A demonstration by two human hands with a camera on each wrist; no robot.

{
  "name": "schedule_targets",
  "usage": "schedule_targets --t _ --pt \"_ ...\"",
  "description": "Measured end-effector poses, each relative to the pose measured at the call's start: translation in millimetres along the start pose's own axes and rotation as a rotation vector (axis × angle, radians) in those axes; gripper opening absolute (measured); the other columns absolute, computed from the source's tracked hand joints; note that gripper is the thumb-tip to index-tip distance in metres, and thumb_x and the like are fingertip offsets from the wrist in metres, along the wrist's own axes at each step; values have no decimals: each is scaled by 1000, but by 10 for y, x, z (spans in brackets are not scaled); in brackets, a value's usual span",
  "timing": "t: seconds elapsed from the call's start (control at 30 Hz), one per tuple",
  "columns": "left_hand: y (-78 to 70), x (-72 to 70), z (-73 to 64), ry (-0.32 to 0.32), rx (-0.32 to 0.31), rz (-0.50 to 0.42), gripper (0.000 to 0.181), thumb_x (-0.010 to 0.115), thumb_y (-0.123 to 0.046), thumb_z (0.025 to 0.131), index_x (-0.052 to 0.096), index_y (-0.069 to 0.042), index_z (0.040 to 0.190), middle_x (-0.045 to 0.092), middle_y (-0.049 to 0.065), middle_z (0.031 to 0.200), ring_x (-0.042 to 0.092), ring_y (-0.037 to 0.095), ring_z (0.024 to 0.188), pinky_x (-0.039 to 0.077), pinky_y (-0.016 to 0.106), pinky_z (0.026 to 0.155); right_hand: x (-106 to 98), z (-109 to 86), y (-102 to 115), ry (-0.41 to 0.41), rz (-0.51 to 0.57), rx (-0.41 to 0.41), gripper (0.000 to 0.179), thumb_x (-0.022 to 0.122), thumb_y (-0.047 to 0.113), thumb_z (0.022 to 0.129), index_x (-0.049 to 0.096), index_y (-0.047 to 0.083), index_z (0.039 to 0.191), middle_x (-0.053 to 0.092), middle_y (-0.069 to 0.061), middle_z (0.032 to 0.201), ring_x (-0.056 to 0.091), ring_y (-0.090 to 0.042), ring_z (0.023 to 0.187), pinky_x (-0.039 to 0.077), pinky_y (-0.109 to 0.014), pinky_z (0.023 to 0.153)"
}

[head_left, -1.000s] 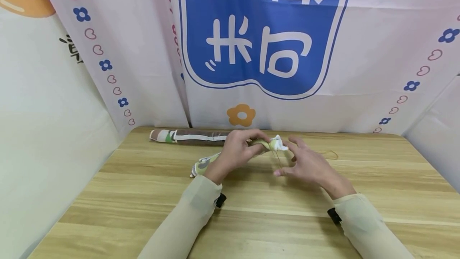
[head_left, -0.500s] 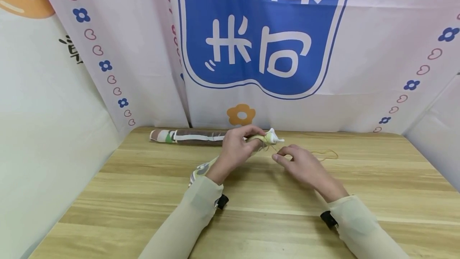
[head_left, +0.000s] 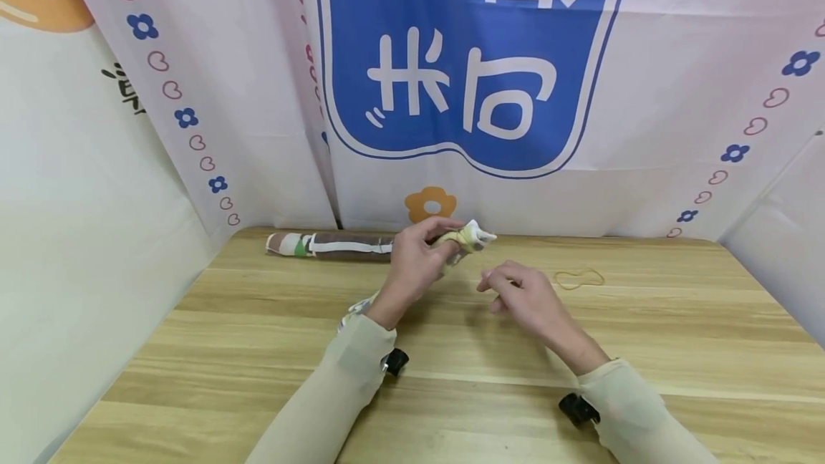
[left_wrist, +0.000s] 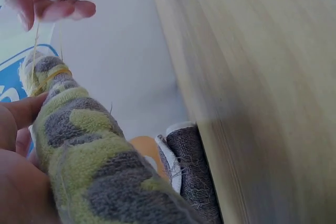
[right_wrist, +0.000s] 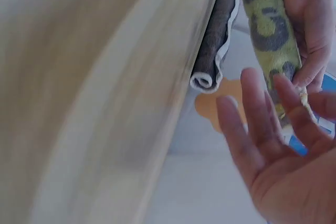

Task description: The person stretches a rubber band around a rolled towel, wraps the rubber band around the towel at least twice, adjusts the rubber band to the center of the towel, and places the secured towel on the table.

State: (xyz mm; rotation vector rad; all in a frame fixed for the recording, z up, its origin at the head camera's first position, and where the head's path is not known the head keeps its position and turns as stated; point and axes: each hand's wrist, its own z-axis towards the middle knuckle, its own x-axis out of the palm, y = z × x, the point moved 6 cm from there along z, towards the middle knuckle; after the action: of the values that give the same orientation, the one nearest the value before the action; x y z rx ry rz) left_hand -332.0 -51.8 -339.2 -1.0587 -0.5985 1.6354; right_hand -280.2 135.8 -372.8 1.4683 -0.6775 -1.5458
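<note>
My left hand grips a rolled towel, green with dark grey patches, near its far end. A white tip of the towel sticks out past the fingers in the head view. Around the narrowed end runs a yellow rubber band. Thin strands of it stretch up from the towel to my right hand, whose fingers hold the pulled part a short way off the tip. From the right wrist view, the right hand's fingers are bent and spread, overlapping the towel's end.
A second rolled towel, brown with a white edge, lies along the back of the wooden table. One loose yellow rubber band lies on the wood at the right. A printed cloth hangs behind the table.
Both hands have shifted a little left, and the towel's tip has risen. The right hand has drawn the rubber band out from the towel's end, moving away from the tip.
</note>
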Motion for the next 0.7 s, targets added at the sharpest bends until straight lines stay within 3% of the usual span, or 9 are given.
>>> schedule_targets --t 0.1,0.2,0.43,0.53,0.7 --pt "3 -18 7 -5 -20 -63 24 79 0 93 81 -12 113 80 -2 110 74 13 97 60 37 86 -45 -9 -69 -31 51 124 49 52 39 112 80 2 95 76 -7 107 75 -26 75 60 -39 79" --pt "1 -21 7 4 -45 -128 23 79 -1 93 81 -12 113 79 -2 111 74 16 99 60 39 89 -106 -16 -138 -39 26 194 53 55 46 110 80 4 90 78 -9 98 76 -27 72 60 -39 79" --pt "-2 -2 9 39 -86 -199 25 80 0 92 80 -13 114 79 -3 110 74 18 101 58 41 90 -248 23 -251 21 -211 221 56 66 55 102 78 8 76 74 -5 71 71 -21 61 49 -35 70" --pt "-11 14 6 56 -89 -200 27 79 2 91 80 -14 113 80 -4 110 74 17 102 58 42 92 -270 40 -255 52 -312 174 49 73 52 98 78 11 72 69 -2 63 62 -16 57 45 -34 63" --pt "-6 31 9 56 -74 -151 28 79 2 90 80 -14 112 80 -6 109 74 16 100 57 42 90 -156 39 -98 105 -396 -122 20 86 35 90 85 16 81 62 8 75 51 -10 66 44 -30 60"
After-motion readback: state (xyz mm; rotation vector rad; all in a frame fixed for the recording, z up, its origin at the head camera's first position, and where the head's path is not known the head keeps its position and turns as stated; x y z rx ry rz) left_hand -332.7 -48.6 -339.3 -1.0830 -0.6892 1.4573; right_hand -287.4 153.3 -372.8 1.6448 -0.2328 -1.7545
